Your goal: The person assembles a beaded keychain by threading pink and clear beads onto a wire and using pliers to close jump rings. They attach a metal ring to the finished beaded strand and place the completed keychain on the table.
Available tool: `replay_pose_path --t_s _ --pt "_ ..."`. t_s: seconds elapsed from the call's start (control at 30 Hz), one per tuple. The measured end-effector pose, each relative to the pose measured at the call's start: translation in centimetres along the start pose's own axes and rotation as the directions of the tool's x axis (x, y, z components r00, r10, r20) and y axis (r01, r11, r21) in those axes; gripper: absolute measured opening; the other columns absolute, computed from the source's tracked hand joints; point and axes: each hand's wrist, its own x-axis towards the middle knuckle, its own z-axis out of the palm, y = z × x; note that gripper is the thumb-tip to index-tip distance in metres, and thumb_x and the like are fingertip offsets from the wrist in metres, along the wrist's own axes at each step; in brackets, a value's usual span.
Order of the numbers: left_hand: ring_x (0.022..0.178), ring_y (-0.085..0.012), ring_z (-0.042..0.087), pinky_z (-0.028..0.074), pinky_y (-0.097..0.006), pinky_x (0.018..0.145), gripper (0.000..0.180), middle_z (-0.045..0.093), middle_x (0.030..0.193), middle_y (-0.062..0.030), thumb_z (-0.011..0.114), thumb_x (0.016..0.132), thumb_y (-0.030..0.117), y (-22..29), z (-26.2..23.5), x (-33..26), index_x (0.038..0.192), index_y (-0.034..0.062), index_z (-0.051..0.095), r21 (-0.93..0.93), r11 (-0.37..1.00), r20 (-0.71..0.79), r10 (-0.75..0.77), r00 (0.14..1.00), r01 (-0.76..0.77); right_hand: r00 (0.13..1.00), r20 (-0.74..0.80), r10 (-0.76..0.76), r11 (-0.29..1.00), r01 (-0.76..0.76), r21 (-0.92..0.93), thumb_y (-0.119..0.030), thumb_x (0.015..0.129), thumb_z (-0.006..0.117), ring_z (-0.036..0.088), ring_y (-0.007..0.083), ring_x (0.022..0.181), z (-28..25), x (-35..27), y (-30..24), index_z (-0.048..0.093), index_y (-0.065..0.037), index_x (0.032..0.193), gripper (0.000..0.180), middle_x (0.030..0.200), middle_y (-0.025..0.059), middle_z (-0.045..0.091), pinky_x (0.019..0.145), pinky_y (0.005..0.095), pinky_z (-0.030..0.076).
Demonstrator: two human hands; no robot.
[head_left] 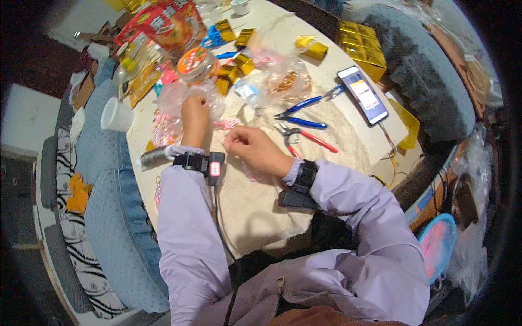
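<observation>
Two hands: both at work over the middle of the round table [348, 54], wrists strapped with black bands, lilac sleeves coming in from 6 o'clock.
Left hand [194, 118]: reaches toward 12 o'clock, fingers closed into a clear plastic bag of pink beads [176, 98]; looks like a pinch inside the bag, though what is pinched is too small to tell.
Right hand [254, 148]: curled shut, fingertips pinched on a short strand of pink beads [227, 125] that runs toward the left hand; held low over the cloth, probably so loose beads do not roll.
Cream cloth [255, 212]: spread under both hands as a work pad.
Blue-handled pliers [302, 112]: at 2 o'clock of the right hand, lying flat, within easy reach.
Red-handled pliers [304, 137]: just beside the blue pair, nearer the right hand.
Smartphone [362, 94]: at 2 o'clock, screen lit, face up, cable trailing off the edge.
Gold foil boxes [361, 48]: stacked at 1 o'clock, well apart from the hands.
White cup [116, 115]: at 9 o'clock of the left hand, on its side by the table rim.
</observation>
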Motion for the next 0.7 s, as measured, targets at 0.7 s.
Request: replay_pose_path --t_s 0.7 --pt "0.083 -0.0470 0.063 0.048 -0.055 0.072 0.018 0.065 0.087 -0.0267 0.049 0.086 0.007 -0.1 2.2 -0.5 0.081 -0.0033 0.063 0.117 0.993 -0.081 0.000 0.997 0.010 0.998 -0.066 -0.022 0.997 0.028 0.078 -0.014 0.091 0.064 0.058 0.0096 0.072 -0.1 -0.4 -1.7 0.063 -0.001 0.087 0.014 0.077 0.0039 0.063 0.067 0.0270 0.049"
